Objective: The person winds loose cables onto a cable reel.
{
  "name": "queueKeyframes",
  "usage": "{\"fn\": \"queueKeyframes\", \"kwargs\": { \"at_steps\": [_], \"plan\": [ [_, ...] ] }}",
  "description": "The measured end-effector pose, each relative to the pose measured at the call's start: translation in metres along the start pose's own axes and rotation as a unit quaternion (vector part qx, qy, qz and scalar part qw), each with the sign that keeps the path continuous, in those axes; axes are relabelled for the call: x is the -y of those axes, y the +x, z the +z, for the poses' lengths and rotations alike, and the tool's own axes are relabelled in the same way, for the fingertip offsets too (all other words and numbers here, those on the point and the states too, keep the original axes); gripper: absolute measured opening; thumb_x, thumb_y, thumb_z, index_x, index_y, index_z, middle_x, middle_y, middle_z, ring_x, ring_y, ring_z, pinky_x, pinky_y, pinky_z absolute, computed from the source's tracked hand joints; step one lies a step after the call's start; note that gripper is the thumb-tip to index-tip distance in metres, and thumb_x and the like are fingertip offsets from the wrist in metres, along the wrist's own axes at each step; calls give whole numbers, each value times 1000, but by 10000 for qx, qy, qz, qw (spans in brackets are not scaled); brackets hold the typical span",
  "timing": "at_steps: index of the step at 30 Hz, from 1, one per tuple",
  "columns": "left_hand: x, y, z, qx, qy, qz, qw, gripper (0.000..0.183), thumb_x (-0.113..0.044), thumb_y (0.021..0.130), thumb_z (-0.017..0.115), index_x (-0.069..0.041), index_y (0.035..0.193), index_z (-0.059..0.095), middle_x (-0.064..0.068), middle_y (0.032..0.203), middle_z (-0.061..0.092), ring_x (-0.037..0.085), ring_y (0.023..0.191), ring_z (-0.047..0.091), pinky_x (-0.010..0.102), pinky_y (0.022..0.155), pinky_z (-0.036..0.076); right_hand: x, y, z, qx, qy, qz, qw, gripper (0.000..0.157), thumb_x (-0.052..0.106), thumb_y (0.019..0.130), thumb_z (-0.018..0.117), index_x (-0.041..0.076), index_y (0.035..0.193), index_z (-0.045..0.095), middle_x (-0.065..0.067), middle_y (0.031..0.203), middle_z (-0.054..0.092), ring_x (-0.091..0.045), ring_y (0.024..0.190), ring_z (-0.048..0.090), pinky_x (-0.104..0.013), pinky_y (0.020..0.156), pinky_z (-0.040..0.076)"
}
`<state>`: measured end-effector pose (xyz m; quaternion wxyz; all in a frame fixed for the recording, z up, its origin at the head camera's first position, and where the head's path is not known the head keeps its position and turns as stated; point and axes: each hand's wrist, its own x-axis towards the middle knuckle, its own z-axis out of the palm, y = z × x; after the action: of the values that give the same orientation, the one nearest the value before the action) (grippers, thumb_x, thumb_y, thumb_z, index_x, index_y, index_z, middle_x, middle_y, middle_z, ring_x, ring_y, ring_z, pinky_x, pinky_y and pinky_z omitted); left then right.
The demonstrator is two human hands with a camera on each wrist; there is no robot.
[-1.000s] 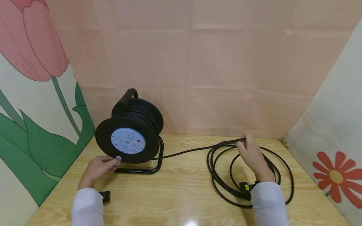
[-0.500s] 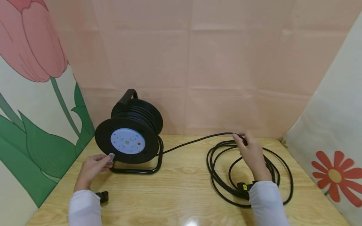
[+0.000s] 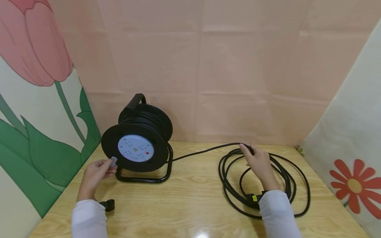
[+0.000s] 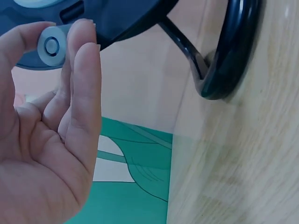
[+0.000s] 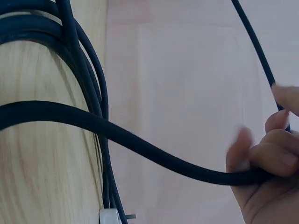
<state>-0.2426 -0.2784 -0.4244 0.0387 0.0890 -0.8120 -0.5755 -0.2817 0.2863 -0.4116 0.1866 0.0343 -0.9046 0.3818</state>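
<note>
A black cable reel point(image 3: 135, 129) stands on its tubular frame point(image 3: 143, 180) at the left of the table. My left hand point(image 3: 96, 173) pinches the small pale crank knob point(image 4: 52, 45) at the edge of the reel's face, between thumb and fingers. My right hand point(image 3: 259, 165) is to the right, holding the black cable point(image 3: 205, 151) with curled fingers. From the reel the cable runs to this hand, slightly raised off the table. Loose loops of cable point(image 3: 228, 188) lie under and around the right hand. In the right wrist view, one strand of cable point(image 5: 154, 151) passes into the palm.
A pale plug point(image 5: 110, 217) with a metal pin shows beside the loops in the right wrist view. The wooden table point(image 3: 184, 198) meets a pink backdrop point(image 3: 226, 82) behind. Patterned cloths stand at left and right. A small black block point(image 3: 108, 205) sits by the left wrist.
The knob has swung left and upward with my left hand, and the reel's face has turned clockwise. My right hand has shifted left; the cable span has lifted off the table.
</note>
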Motion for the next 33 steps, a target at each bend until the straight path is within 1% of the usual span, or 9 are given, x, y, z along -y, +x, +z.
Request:
{"fn": "queueKeyframes", "kwargs": {
  "at_steps": [4,8,11,15,19,22,24,29,33],
  "plan": [
    [-4,-1,-1,28,-217,5,9998,71,-51,100,56,14,129,54,10,103,72,7,84,69,23,79,58,3,-2,2,233,68,45,9997,54,60,102,41,9,85,42,-13,71,46,-34,81,71,-37,50,45],
    [-7,-2,-1,-93,-572,28,9983,68,-49,101,55,13,129,53,5,99,72,8,83,69,24,79,58,6,-3,7,29,118,200,9997,58,63,98,48,8,80,46,-12,69,49,-30,74,70,-36,52,48],
    [-9,-3,-1,-309,-1084,48,9936,59,-45,100,60,10,120,58,-1,90,71,8,80,69,24,78,58,7,-3,11,-180,7,299,9994,61,67,94,53,9,74,48,-9,64,53,-23,64,66,-34,49,48],
    [-11,-5,1,-586,-1893,105,9801,39,-39,96,68,0,102,66,-3,83,71,9,75,70,23,75,59,7,-4,15,-134,-205,95,9997,59,65,95,52,9,75,48,-7,63,53,-20,60,62,-33,46,43],
    [-16,-5,2,-747,-2593,105,9628,26,-34,94,72,-8,89,70,-1,82,72,10,75,70,23,75,58,6,-4,18,221,-190,-242,9993,47,58,101,46,13,92,54,-7,67,51,-20,60,57,-33,49,41],
    [-21,-5,2,-828,-2959,39,9516,24,-32,92,74,-9,88,71,-1,84,72,9,77,70,22,76,58,5,-4,22,330,-63,-457,9984,37,54,103,44,19,104,55,-7,69,48,-20,63,58,-35,54,47],
    [-24,-6,2,-845,-3141,76,9456,22,-31,92,75,-9,90,72,-1,85,73,10,79,70,21,76,58,6,-3,25,269,-9,-576,9980,34,53,104,45,20,105,54,-6,69,47,-19,63,60,-34,54,48],
    [-34,-9,2,-909,-3539,296,9304,18,-27,93,74,-9,91,75,1,86,73,10,78,72,22,76,58,9,-2,28,-153,-67,-888,9959,31,46,102,54,16,95,55,-3,71,48,-20,59,45,-29,51,38],
    [-40,-10,4,-1237,-3619,362,9233,17,-24,90,77,-7,89,76,2,84,74,11,76,72,22,75,58,12,-2,27,-336,-178,-1233,9916,24,38,103,57,15,94,61,-1,70,47,-18,59,42,-29,52,35]
  ]
}}
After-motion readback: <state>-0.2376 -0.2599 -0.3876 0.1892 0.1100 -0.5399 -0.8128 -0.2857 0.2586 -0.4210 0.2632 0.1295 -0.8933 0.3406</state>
